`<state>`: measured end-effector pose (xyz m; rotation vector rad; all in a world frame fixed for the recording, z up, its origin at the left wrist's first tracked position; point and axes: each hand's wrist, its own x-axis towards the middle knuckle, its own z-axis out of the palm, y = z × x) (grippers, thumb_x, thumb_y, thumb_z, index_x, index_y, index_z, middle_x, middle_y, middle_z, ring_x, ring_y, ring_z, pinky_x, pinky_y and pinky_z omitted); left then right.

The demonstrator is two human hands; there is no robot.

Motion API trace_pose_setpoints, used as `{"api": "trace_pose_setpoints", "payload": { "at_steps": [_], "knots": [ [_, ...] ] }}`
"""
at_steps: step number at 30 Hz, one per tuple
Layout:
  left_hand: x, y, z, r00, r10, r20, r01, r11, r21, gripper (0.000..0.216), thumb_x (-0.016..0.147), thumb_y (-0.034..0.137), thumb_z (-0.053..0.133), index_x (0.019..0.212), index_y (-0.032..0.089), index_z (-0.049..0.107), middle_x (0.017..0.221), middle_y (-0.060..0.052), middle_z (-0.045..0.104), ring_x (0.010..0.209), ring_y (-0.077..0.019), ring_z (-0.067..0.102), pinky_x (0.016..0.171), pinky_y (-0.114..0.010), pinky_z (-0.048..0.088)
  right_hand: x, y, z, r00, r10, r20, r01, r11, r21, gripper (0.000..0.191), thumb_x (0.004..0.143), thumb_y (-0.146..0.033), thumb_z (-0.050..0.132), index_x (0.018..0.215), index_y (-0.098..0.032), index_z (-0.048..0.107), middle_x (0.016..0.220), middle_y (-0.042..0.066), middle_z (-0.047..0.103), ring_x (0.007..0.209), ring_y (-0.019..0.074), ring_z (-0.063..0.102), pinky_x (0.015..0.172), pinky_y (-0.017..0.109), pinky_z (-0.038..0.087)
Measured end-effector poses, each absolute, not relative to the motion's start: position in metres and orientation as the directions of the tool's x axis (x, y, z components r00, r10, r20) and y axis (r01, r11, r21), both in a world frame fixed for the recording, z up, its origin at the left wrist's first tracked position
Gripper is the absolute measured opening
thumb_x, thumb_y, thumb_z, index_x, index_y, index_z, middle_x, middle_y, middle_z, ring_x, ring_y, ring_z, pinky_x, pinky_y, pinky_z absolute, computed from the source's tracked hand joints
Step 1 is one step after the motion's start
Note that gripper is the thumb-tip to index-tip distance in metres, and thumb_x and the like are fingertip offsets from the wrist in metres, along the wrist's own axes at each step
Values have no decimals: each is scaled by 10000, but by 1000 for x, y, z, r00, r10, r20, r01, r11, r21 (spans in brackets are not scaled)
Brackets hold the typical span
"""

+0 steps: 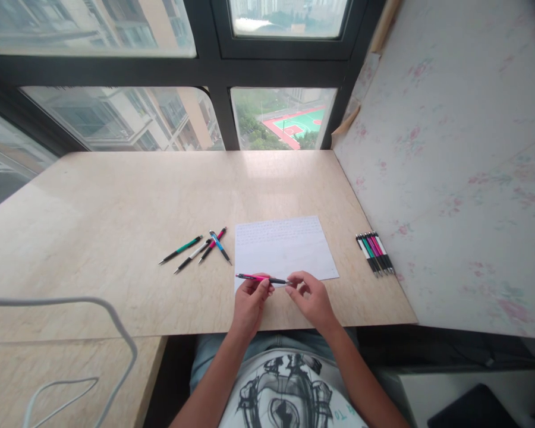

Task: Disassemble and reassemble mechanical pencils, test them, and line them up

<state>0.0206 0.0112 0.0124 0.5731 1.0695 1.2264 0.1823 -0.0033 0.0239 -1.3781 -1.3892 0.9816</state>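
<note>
A pink and black pen (pixel 254 277) lies level in the grip of my left hand (pixel 251 300), just over the lower edge of a white sheet of paper (pixel 280 252). My right hand (pixel 311 297) pinches at the pen's tip end with thumb and fingers; whether it grips the tip itself or a small part there is too small to tell. Rows of handwriting fill the top of the sheet. Left of the paper several pens lie loose: a green one (pixel 185 248), a white one (pixel 191 257), a pink one (pixel 207 254) and a blue one (pixel 220 246) crossing it.
By the papered wall (pixel 455 178) on the right, several pens (pixel 374 254) lie side by side in a row. A grey cable (pixel 111 312) loops over the desk (pixel 116 202) at the lower left. Windows (pixel 285 119) stand along the desk's far edge.
</note>
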Motion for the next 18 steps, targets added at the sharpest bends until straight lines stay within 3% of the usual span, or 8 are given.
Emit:
{"api": "trace_pose_setpoints", "payload": {
  "at_steps": [2, 6, 11, 18],
  "knots": [
    [21, 10, 12, -27, 942, -336, -457, 287, 842, 276, 675, 334, 799, 846, 142, 700, 692, -26, 664, 626, -123, 585, 606, -239, 446, 182, -3, 25, 50, 998, 30, 242, 17, -970, 230, 873, -393, 564, 922, -181, 639, 807, 46, 677, 721, 171, 627, 570, 241, 470],
    [22, 9, 12, -33, 943, -332, -444, 284, 850, 265, 680, 322, 798, 847, 139, 703, 678, -18, 654, 626, -115, 572, 605, -229, 438, 182, -2, 26, 45, 999, 11, 296, -3, -955, 382, 937, -401, 461, 669, -177, 617, 597, 10, 616, 577, 142, 577, 584, 250, 456],
    [21, 12, 14, -62, 936, -345, -518, 265, 813, 270, 669, 315, 810, 845, 148, 690, 695, 2, 633, 611, -85, 546, 589, -210, 434, 182, -5, 25, 132, 983, 128, 323, 79, -943, 178, 855, -341, 594, 862, -188, 684, 823, 50, 706, 724, 174, 637, 621, 264, 497],
    [16, 15, 14, -126, 910, -394, -595, 249, 764, 284, 651, 279, 826, 855, 142, 685, 735, 1, 635, 615, -72, 550, 604, -204, 445, 194, 16, 11, 230, 956, 180, 466, 54, -883, 176, 867, -305, 551, 902, -180, 670, 864, 74, 706, 768, 196, 643, 672, 306, 525]
  ]
}}
